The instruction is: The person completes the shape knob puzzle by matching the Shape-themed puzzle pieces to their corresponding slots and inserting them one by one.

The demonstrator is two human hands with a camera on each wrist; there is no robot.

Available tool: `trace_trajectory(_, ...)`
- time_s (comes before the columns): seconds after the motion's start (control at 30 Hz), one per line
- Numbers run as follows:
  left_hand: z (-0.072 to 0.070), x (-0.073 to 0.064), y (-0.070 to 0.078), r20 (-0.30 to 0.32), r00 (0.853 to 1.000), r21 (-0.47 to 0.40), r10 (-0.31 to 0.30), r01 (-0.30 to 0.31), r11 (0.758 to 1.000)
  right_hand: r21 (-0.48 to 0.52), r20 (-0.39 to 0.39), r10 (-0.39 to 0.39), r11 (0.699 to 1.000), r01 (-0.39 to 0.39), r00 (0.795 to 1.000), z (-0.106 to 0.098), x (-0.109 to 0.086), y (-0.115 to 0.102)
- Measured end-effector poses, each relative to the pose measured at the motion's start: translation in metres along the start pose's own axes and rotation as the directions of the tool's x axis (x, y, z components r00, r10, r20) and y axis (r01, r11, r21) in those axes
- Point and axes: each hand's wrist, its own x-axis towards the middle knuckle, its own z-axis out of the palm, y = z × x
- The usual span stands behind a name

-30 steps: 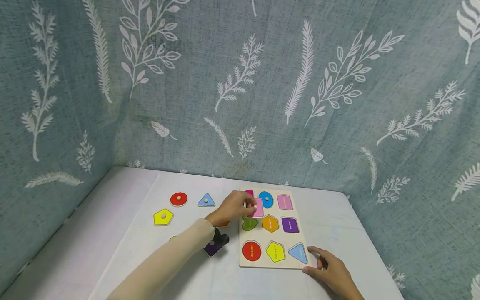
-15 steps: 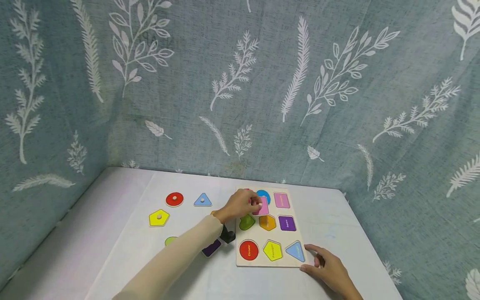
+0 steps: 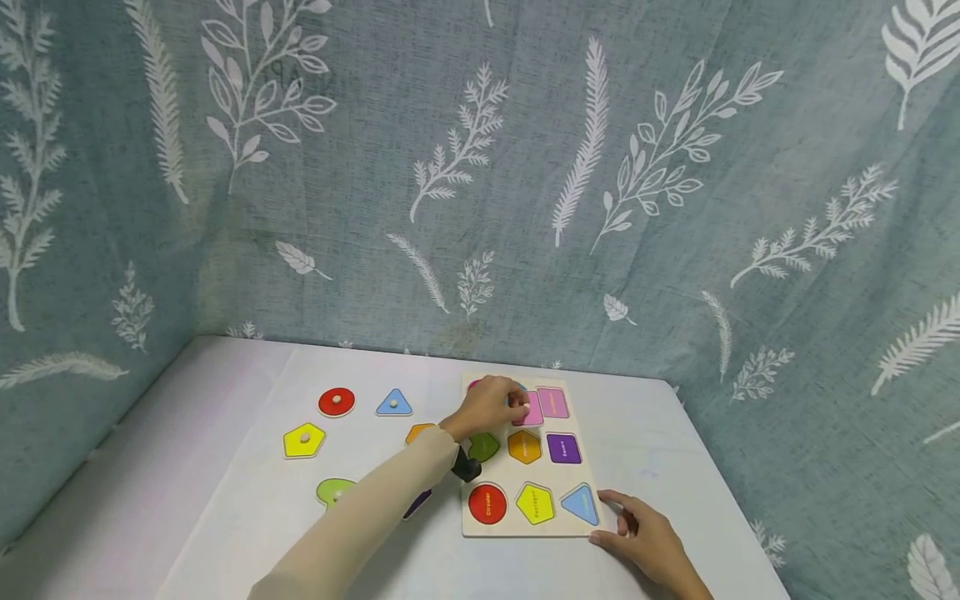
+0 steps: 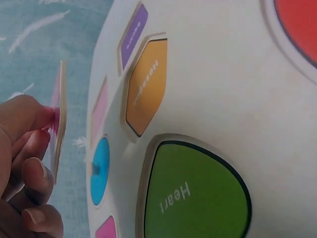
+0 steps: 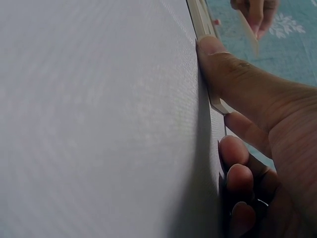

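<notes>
My left hand [image 3: 486, 407] pinches a pink puzzle piece [image 3: 533, 410] by its small knob. It holds the piece raised over the far part of the wooden shape puzzle board [image 3: 498, 470], close by the pink rectangle recess [image 3: 554, 403]. In the left wrist view the pink piece [image 4: 60, 124] stands edge-on, apart from the board. My right hand [image 3: 643, 540] grips the board's near right corner, thumb on the near edge and index finger at the side. Green heart [image 4: 198, 188] and orange hexagon [image 4: 146, 87] recesses show large in the left wrist view.
Left of the board lie loose knobbed pieces: a red circle [image 3: 337, 402], a blue triangle [image 3: 393, 403], a yellow pentagon [image 3: 303, 441] and a green piece [image 3: 333, 490]. My left sleeve [image 3: 375, 517] partly covers an orange piece [image 3: 417, 432] and a purple one [image 3: 417, 503]. A patterned curtain [image 3: 450, 208] hangs behind.
My left hand has carried the pink piece rightward across the board, from beside the blue oval toward the pink rectangle recess. The right hand stays at the board's corner. The head view has shifted slightly.
</notes>
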Motion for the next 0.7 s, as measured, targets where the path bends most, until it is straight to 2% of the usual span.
trace_trajectory(0.1,0.003,0.005,0.001,-0.007,1.000,-0.021,-0.013,0.013,1.000,-0.003,-0.007,-0.006,1.000,0.006,1.000,0.001,0.001,0.002)
trace_trajectory(0.23,0.007,0.011,0.001,0.007,0.998,-0.039,-0.058,0.059,0.998,-0.006,-0.015,-0.010,1.000,0.010,1.000,0.001,0.002,0.004)
trace_trajectory(0.7,0.035,0.029,0.003,0.029,0.991,0.003,-0.133,0.132,0.991,-0.005,-0.015,-0.013,1.000,0.013,1.000,-0.002,0.002,0.002)
